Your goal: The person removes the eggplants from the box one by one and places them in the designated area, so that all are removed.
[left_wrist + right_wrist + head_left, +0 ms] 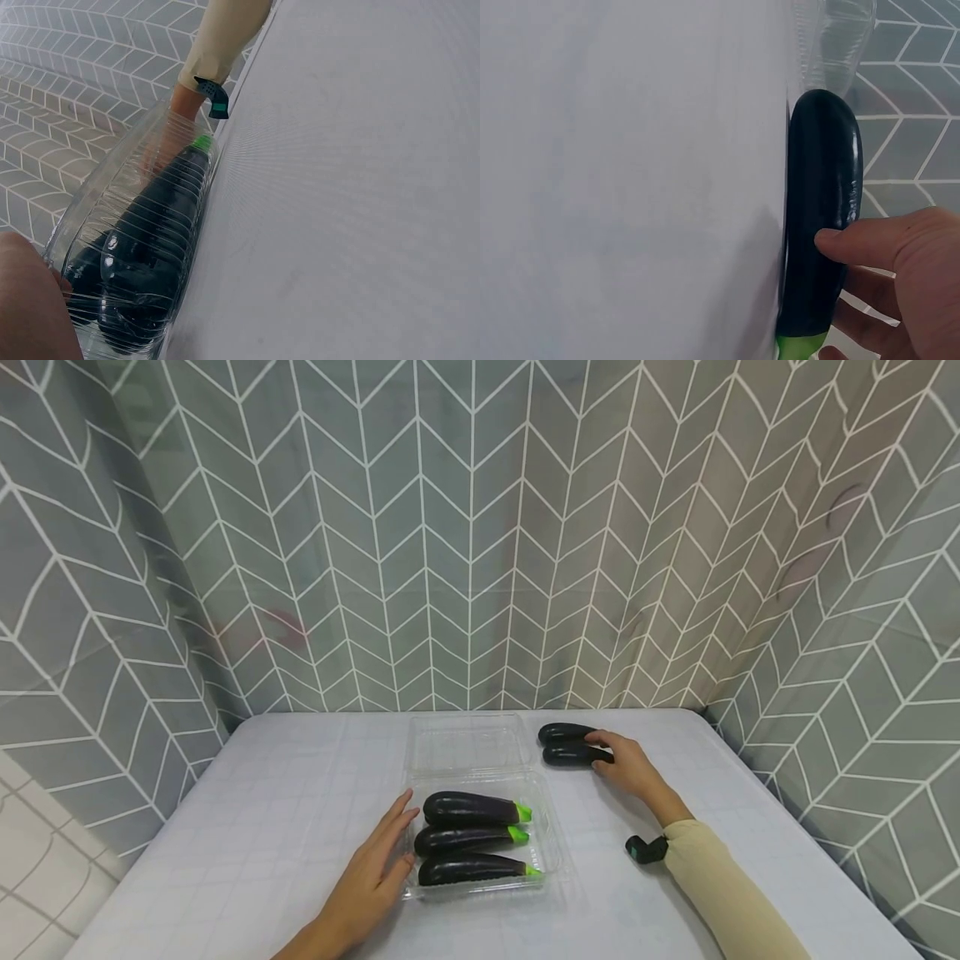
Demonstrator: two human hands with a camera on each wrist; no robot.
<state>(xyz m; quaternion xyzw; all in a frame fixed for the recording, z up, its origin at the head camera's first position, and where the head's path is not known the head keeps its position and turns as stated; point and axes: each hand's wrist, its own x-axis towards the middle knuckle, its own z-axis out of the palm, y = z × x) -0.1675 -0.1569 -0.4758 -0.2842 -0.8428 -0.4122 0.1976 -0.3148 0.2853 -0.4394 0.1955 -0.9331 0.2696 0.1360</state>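
Packing eggplants into the clear tray (551, 852) seems the step in hand: three eggplants (461, 839) lie inside, and at its half past one the right hand (630, 766) grips the nearer loose eggplant (564, 755) between thumb and fingers. The left hand (365, 878), fingers relaxed, touches the tray's nine-o'clock side; next likely calls for lifting toward seven o'clock.

Eggplants (467, 839) look smooth and glossy, container (552, 839) is clear shiny plastic with ribbed walls, table (262, 827) surface smooth and matt (cloth or plastic, can't tell), curtain (465, 527) creased, cloth-like, mostly matt, sleeve (727, 885) matt cloth.
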